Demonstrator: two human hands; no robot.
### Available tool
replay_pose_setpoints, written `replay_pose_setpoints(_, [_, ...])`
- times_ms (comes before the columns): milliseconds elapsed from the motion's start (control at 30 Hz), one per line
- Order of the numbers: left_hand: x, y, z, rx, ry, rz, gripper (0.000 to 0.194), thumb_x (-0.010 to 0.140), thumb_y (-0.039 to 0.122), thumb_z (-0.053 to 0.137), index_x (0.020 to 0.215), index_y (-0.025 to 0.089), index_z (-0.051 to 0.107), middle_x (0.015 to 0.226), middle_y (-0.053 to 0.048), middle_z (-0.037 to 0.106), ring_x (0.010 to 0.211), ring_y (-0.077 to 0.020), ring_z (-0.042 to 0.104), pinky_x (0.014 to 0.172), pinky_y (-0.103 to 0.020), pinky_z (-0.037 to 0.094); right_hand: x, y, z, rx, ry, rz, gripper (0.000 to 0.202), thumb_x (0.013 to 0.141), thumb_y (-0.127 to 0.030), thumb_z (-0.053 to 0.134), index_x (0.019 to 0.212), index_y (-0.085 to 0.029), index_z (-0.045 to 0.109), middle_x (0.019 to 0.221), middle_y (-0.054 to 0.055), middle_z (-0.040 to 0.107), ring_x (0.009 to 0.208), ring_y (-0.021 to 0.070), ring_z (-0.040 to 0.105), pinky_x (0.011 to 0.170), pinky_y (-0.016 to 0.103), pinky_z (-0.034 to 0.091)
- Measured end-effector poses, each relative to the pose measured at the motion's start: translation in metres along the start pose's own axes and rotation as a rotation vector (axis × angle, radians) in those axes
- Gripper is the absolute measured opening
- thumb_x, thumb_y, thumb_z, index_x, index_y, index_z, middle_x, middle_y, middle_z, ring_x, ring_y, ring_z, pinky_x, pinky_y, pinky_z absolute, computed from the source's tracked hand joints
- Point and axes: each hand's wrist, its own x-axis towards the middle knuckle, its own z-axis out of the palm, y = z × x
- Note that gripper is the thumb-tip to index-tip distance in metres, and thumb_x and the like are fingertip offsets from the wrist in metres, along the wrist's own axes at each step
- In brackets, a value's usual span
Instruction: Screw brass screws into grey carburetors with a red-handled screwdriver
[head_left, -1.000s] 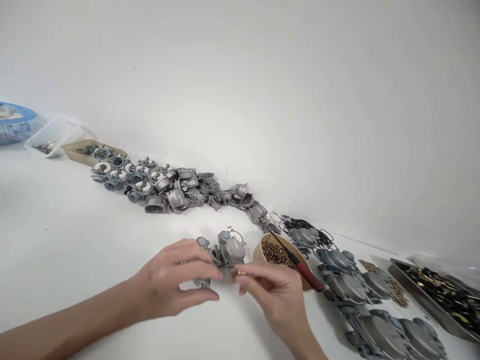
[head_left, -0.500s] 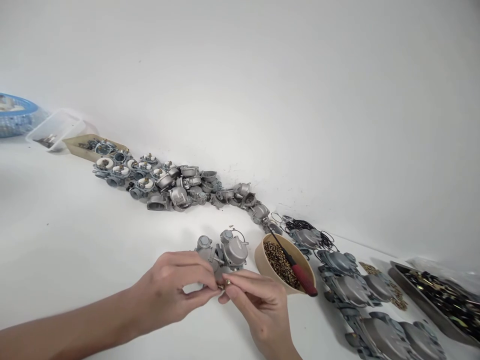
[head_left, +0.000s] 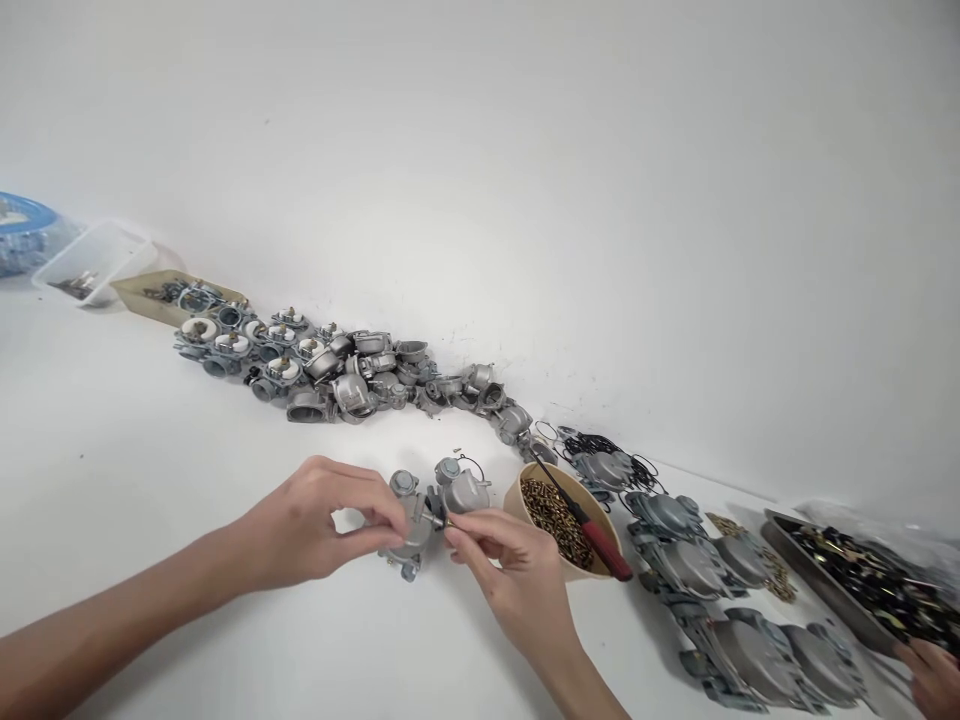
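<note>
Two grey metal carburetors stand side by side in front of me. On the near left carburetor (head_left: 414,545), my left hand (head_left: 330,520) is closed, thumb and fingertips pressed to its bowl. A small brass screw (head_left: 448,522) is pinched by my right hand (head_left: 510,560) at the short spout on that carburetor's side; the fingertips mostly hide it. The other carburetor (head_left: 463,492) sits just behind the right fingertips. Right of my hand, a cream tub (head_left: 517,495) holds many brass screws (head_left: 555,520), with a red-handled screwdriver (head_left: 600,545) leaning across it.
Piled carburetor parts (head_left: 352,375) run along the wall, with a tan tray (head_left: 142,300) and clear bin (head_left: 112,260) beyond. Several carburetors (head_left: 757,655) stand at right, beside black rubber rings (head_left: 600,445) and a metal tray (head_left: 825,590). Another person's hand (head_left: 934,675) shows at the right edge.
My hands have moved apart from their shared pinch. The left has gone to the carburetor's bowl, the right to its spout. Another person's hand has appeared at lower right.
</note>
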Motion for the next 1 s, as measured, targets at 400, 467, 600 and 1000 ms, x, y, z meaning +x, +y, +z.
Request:
replay_pose_setpoints(400, [-0.009, -0.016, -0.007, 0.193, -0.186, 0.054, 0.009, 0.099, 0.02, 0.068, 0.09, 0.02, 0.072, 0.075, 0.0, 0.074, 0.058, -0.0126, 0.063, 0.055, -0.023, 0.043, -0.011, -0.018, 0.004, -0.514, -0.486, 0.069, 0.031, 0.081, 0.003, 0.052, 0.058, -0.017, 0.045, 0.064, -0.004, 0.05, 0.057, 0.0098, 0.041, 0.054, 0.025, 0.028])
replay_pose_setpoints(467, [-0.008, -0.017, -0.008, 0.216, -0.193, 0.063, 0.012, 0.1, 0.021, 0.066, 0.09, 0.02, 0.072, 0.077, -0.002, 0.074, 0.062, -0.0138, 0.065, 0.057, -0.024, 0.044, -0.013, -0.016, 0.008, -0.508, -0.491, 0.06, 0.032, 0.082, 0.002, 0.051, 0.06, -0.017, 0.038, 0.066, -0.004, 0.049, 0.059, 0.0098, 0.041, 0.056, 0.024, 0.027])
replay_pose_setpoints(600, [-0.008, -0.021, -0.007, 0.219, -0.191, 0.093, 0.013, 0.101, 0.021, 0.065, 0.091, 0.019, 0.073, 0.078, -0.004, 0.074, 0.065, -0.0145, 0.068, 0.059, -0.023, 0.047, -0.014, -0.013, 0.009, -0.492, -0.494, 0.069, 0.033, 0.084, 0.0, 0.051, 0.062, -0.017, 0.034, 0.069, -0.003, 0.049, 0.062, 0.0098, 0.042, 0.058, 0.024, 0.028])
replay_pose_setpoints(1000, [-0.013, -0.027, -0.003, 0.195, -0.174, 0.064, 0.016, 0.101, 0.02, 0.065, 0.086, 0.019, 0.07, 0.079, -0.003, 0.074, 0.065, -0.0134, 0.068, 0.057, -0.022, 0.045, -0.018, -0.012, 0.009, -0.507, -0.491, 0.093, 0.031, 0.08, 0.003, 0.055, 0.061, -0.016, 0.038, 0.073, -0.003, 0.054, 0.06, 0.008, 0.045, 0.056, 0.022, 0.029])
